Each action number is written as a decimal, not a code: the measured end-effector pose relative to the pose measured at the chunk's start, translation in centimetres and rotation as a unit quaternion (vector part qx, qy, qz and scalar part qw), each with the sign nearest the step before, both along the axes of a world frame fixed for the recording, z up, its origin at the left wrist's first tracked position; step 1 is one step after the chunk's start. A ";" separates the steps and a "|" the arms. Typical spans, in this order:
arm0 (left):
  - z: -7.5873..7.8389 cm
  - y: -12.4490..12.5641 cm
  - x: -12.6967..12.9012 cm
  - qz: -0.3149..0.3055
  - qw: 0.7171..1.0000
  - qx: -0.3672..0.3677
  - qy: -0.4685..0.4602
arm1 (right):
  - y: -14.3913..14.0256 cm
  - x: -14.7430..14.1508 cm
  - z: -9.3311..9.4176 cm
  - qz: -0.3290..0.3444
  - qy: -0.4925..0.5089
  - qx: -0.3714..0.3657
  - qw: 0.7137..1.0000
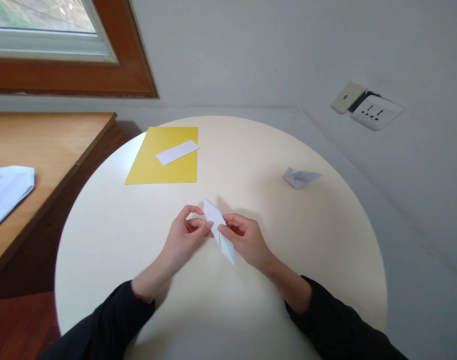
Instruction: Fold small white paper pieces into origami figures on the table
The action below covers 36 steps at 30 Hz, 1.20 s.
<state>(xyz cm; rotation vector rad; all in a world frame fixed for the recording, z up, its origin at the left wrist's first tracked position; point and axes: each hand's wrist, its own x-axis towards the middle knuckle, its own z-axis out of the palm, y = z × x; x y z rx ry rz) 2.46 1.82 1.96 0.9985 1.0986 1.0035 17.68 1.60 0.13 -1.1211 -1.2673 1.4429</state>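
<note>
A slim piece of folded white paper (215, 216), pointed at both ends, is held slantwise above the round table. My left hand (188, 229) pinches its left edge between thumb and fingers, with the index finger curled near the upper tip. From the other side my right hand (248, 238) grips the same paper, thumb on top and fingers behind. The fingertips behind the paper are partly hidden. A folded paper boat (301, 178) sits farther off on the right side of the table, touched by neither hand.
On the round white table (228, 150), a yellow sheet (146, 167) lies at the back left with a white paper strip (178, 152) across it. A wooden desk (59, 140) with white papers (7, 187) stands left. Wall sockets (376, 112) are at the right.
</note>
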 end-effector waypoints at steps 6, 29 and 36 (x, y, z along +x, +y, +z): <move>0.0 -0.2 0.4 0.017 0.999 0.043 0.002 | 0.1 0.1 -0.1 0.001 0.026 -0.005 1.000; -0.2 0.1 0.2 -0.027 0.982 -0.058 -0.179 | -0.7 -0.1 -0.5 -0.011 -0.166 0.328 0.930; -0.2 -0.3 0.6 -0.051 0.982 -0.066 -0.168 | -0.6 0.1 -0.5 -0.038 -0.211 0.391 0.895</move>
